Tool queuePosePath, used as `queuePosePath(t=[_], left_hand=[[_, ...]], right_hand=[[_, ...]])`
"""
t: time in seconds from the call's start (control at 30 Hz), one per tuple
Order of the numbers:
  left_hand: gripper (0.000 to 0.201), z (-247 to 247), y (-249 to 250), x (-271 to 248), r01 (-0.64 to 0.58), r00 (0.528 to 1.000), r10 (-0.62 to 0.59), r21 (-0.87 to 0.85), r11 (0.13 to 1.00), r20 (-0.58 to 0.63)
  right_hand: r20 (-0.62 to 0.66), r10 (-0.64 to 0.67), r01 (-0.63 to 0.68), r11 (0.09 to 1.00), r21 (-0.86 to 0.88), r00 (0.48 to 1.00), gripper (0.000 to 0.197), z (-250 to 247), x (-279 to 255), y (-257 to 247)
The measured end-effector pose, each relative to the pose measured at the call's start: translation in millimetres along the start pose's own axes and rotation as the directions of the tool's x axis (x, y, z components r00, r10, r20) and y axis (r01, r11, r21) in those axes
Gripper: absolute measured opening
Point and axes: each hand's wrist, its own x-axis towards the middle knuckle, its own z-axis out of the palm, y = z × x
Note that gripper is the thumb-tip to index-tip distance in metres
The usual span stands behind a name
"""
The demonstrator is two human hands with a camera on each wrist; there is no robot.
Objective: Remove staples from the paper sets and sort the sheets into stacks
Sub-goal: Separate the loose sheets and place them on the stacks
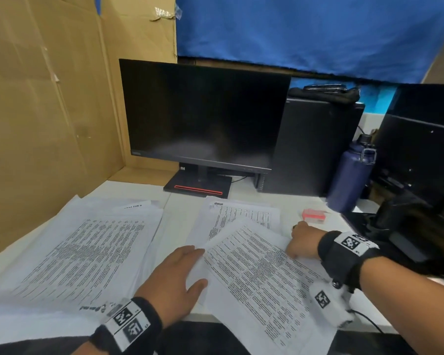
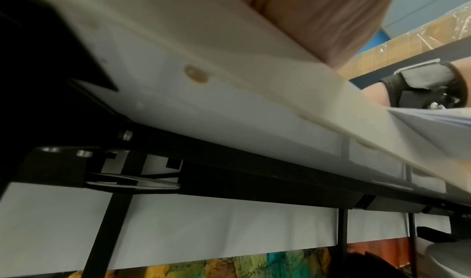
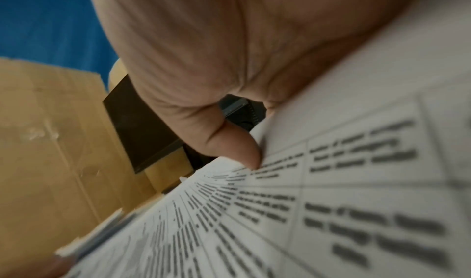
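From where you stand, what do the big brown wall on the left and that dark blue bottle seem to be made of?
The brown wall looks like plain corrugated cardboard: matte tan, with fold creases and bits of tape. The bottle looks like painted metal, going by its smooth dark blue satin sheen, though coated plastic is possible; its lid looks like dark plastic.

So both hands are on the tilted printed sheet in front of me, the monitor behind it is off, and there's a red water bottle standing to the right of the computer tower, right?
Nearly. The water bottle is dark blue, not red, as the head view shows. The rest holds: the left hand and right hand are on the tilted printed sheet, the monitor is dark, and the bottle stands right of the computer tower.
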Motion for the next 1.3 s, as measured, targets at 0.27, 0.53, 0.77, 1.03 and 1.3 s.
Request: queuePosePath(t=[0.27, 0.53, 0.77, 1.03, 1.3], left_hand=[[0.093, -33, 31, -9, 0.051, 0.976, -0.074, -0.115, 0.992, -0.205], [0.036, -67, 94, 5, 0.140, 0.958, -0.285, -0.918, 0.371, 0.031], [0.037, -102, 130, 24, -0.123, 0.891, -0.280, -0.784, 0.608, -0.358], [0.023, -81, 134, 31, -0.091, 0.915, -0.233, -0.730, 0.677, -0.330], [0.024, -53, 120, 36, 0.023, 0.899, -0.382, -0.850, 0.527, -0.213]], right_hand=[[-0.141, -0.198, 0.229, 0.939, 0.256, 0.970, 0.024, -6, -22, 37], [-0.441, -0.284, 0.524, 0.438, 0.730, 0.852, 0.026, 1, -60, 40], [-0.794, -0.168, 0.790, 0.343, 0.508, 0.584, 0.020, 13, -89, 7], [-0.787, -0.102, 0.741, 0.427, 0.518, 0.609, 0.037, 46, -76, -1], [-0.780, -0.017, 0.742, 0.320, 0.589, 0.626, 0.035, 50, -66, -3]])
